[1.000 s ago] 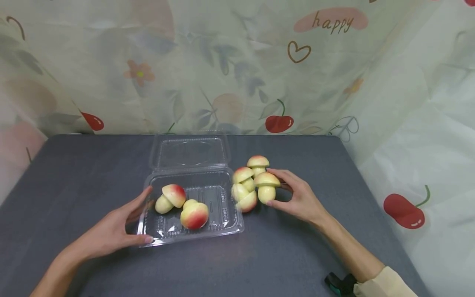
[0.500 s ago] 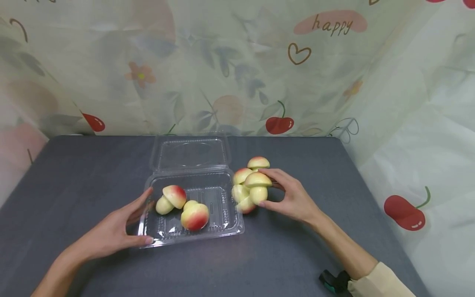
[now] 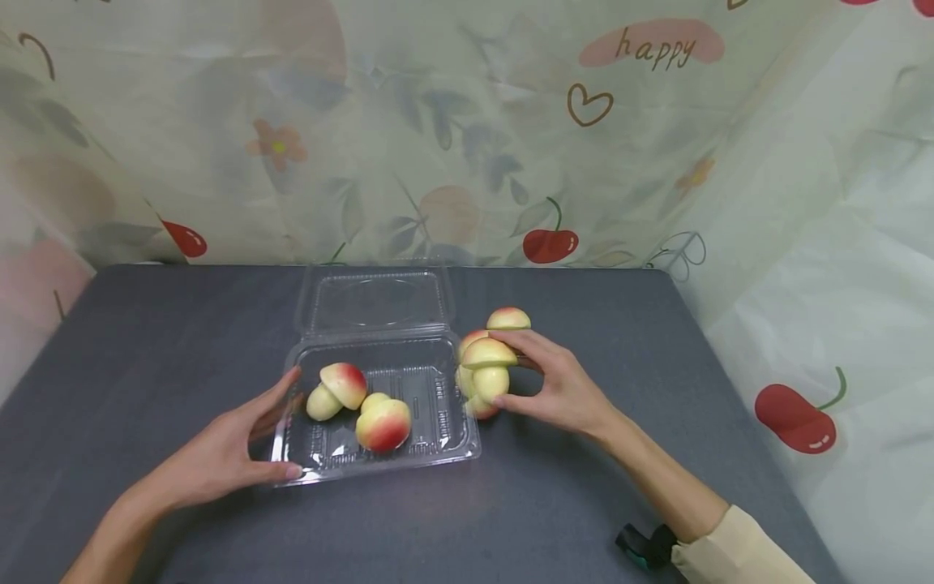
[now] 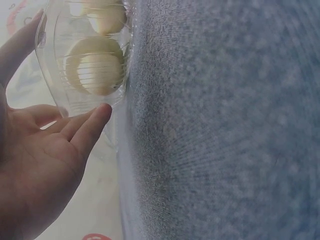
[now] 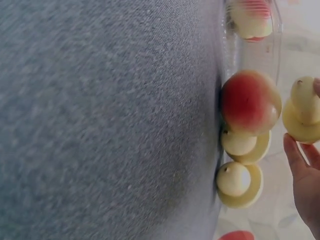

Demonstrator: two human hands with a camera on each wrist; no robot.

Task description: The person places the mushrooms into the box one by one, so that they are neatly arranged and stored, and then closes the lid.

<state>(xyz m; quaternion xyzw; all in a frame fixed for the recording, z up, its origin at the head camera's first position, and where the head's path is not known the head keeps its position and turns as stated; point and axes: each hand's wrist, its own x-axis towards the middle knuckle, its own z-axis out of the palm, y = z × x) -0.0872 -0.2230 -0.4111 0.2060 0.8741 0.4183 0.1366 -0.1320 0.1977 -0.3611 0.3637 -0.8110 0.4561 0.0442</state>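
Observation:
My right hand [image 3: 562, 385] grips a mushroom-shaped piece [image 3: 490, 383], pale yellow with a rounded cap and thick stem. The right wrist view shows that held mushroom [image 5: 302, 110] raised off the table, above similar red-and-yellow mushrooms [image 5: 250, 102] that stand in a row. My left hand [image 3: 215, 458] holds the left end of a clear plastic container [image 3: 419, 377], thumb at the front corner and fingers along the side. Two mushrooms, one on the left [image 3: 343, 385] and one nearer the middle [image 3: 383, 426], lie inside it. The held piece partly hides the cluster behind it.
The container's hinged lid [image 3: 375, 300] is folded back toward the rear. At the back of the cluster stands another mushroom [image 3: 508, 317]. A dark grey cloth [image 3: 584, 519] covers the table, with a printed curtain [image 3: 452, 130] behind and at the sides.
My right hand has moved left with the mushroom, from the cluster's right side to in front of it, near the container's right edge. The left hand and container have stayed put.

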